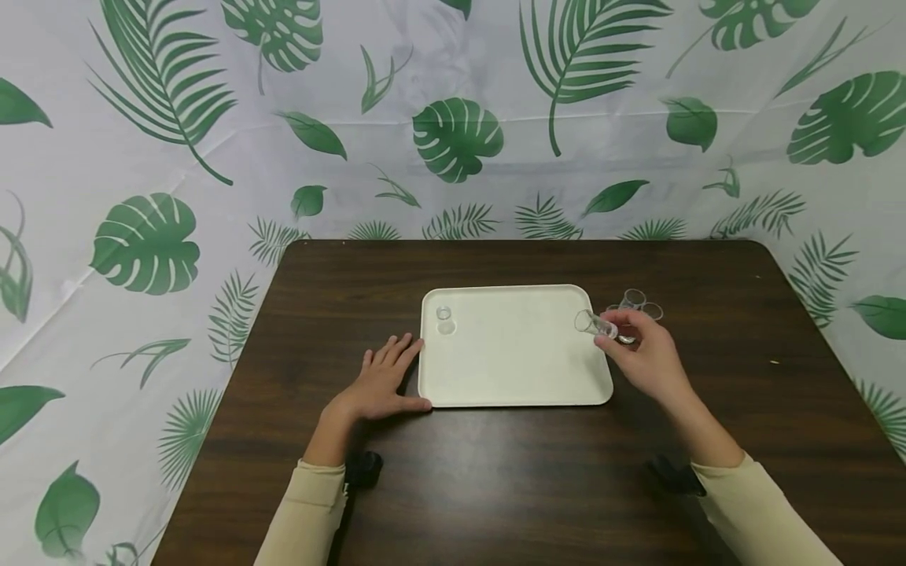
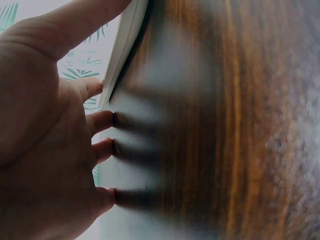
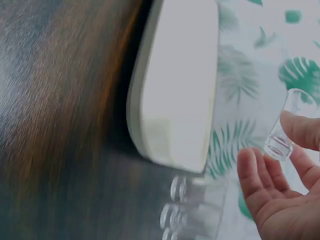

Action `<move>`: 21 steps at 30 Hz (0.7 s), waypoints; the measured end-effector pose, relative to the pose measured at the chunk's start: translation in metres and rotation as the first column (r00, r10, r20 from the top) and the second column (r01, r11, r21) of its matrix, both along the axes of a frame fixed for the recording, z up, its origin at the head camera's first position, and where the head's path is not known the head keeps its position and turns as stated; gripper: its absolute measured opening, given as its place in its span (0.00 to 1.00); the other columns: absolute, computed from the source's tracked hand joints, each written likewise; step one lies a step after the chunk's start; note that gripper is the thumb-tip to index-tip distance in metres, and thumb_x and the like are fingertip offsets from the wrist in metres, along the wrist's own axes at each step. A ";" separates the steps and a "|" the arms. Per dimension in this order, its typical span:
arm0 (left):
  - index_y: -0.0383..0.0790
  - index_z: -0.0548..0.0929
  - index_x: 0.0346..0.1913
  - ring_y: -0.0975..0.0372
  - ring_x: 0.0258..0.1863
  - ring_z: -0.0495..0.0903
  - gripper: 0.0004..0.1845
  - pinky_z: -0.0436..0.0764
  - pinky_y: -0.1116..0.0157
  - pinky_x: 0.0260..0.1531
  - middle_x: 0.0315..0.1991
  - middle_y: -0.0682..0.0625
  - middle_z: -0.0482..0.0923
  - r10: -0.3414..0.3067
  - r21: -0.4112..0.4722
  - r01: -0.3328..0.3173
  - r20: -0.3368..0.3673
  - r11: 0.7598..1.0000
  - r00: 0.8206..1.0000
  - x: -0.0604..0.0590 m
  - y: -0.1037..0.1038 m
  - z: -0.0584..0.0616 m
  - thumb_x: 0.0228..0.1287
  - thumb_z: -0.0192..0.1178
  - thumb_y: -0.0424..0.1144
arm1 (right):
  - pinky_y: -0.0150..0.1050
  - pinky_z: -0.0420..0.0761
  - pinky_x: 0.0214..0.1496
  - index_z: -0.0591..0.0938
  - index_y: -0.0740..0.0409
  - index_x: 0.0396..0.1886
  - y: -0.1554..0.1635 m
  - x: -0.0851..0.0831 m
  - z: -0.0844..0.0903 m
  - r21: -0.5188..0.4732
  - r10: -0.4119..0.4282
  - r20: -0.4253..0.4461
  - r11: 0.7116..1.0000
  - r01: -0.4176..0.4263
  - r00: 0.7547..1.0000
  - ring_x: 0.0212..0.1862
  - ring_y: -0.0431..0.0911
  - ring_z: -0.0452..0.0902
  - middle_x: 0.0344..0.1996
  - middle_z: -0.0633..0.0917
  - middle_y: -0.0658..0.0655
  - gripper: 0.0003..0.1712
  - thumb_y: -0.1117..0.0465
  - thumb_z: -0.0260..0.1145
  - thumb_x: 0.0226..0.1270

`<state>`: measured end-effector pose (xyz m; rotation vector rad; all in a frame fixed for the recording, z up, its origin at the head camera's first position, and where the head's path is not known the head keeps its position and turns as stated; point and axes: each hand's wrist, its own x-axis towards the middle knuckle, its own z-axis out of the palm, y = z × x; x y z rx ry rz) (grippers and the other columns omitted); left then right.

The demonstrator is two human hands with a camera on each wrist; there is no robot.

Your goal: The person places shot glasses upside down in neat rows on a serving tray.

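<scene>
A cream tray lies on the dark wooden table. My left hand is spread at its left edge, thumb at the near left corner and fingertips on the table and tray rim. Over the tray's right edge, my right hand pinches a small clear shot glass between thumb and fingers, tilted with its mouth toward the left. Another clear shot glass stands in the tray's far left corner. Several more shot glasses stand on the table beyond the right hand, partly hidden by it in the head view.
The wooden table reaches back to a white cloth backdrop printed with green leaves. A tiny yellowish speck lies on the table at the right. Dark straps or devices sit at both wrists.
</scene>
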<state>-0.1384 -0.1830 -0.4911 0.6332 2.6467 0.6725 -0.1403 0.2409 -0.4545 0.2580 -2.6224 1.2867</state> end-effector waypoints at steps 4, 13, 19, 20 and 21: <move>0.46 0.47 0.79 0.44 0.76 0.37 0.56 0.36 0.35 0.66 0.79 0.42 0.41 0.001 -0.007 -0.001 0.001 1.000 1.000 -0.001 0.000 0.001 0.56 0.65 0.65 | 0.33 0.80 0.39 0.81 0.68 0.49 -0.018 -0.008 -0.002 0.035 0.058 0.016 0.998 -0.058 0.998 0.43 0.57 0.81 0.44 0.79 0.65 0.18 0.71 0.72 0.59; 0.44 0.48 0.79 0.43 0.76 0.38 0.56 0.37 0.34 0.65 0.78 0.41 0.42 0.002 0.006 -0.002 -0.015 1.000 1.000 -0.001 0.000 -0.001 0.56 0.66 0.63 | 0.46 0.82 0.38 0.83 0.65 0.51 -0.065 -0.028 -0.010 0.067 0.160 0.041 0.984 -0.163 0.986 0.42 0.50 0.77 0.44 0.80 0.60 0.18 0.69 0.71 0.61; 0.44 0.48 0.79 0.42 0.76 0.38 0.57 0.36 0.33 0.65 0.78 0.40 0.42 -0.001 0.031 0.001 -0.026 1.000 1.000 -0.002 -0.002 -0.008 0.55 0.66 0.64 | 0.42 0.78 0.35 0.83 0.62 0.54 -0.094 -0.040 -0.015 0.088 0.190 0.034 0.977 -0.192 0.981 0.39 0.48 0.73 0.43 0.79 0.57 0.19 0.68 0.69 0.63; 0.44 0.48 0.79 0.42 0.76 0.37 0.57 0.36 0.33 0.64 0.78 0.40 0.42 -0.001 0.037 0.002 -0.027 0.999 1.000 -0.002 -0.002 -0.010 0.55 0.66 0.65 | 0.42 0.78 0.35 0.83 0.62 0.54 -0.098 -0.042 -0.016 0.091 0.190 0.032 0.977 -0.192 0.981 0.38 0.48 0.73 0.43 0.79 0.57 0.19 0.68 0.69 0.63; 0.45 0.47 0.79 0.43 0.76 0.37 0.57 0.35 0.34 0.65 0.78 0.41 0.41 -0.001 0.033 0.001 -0.026 0.999 1.000 -0.002 -0.002 -0.011 0.55 0.65 0.65 | 0.41 0.78 0.35 0.83 0.61 0.54 -0.103 -0.044 -0.016 0.093 0.190 0.031 0.977 -0.192 0.981 0.38 0.48 0.73 0.43 0.80 0.57 0.19 0.68 0.69 0.63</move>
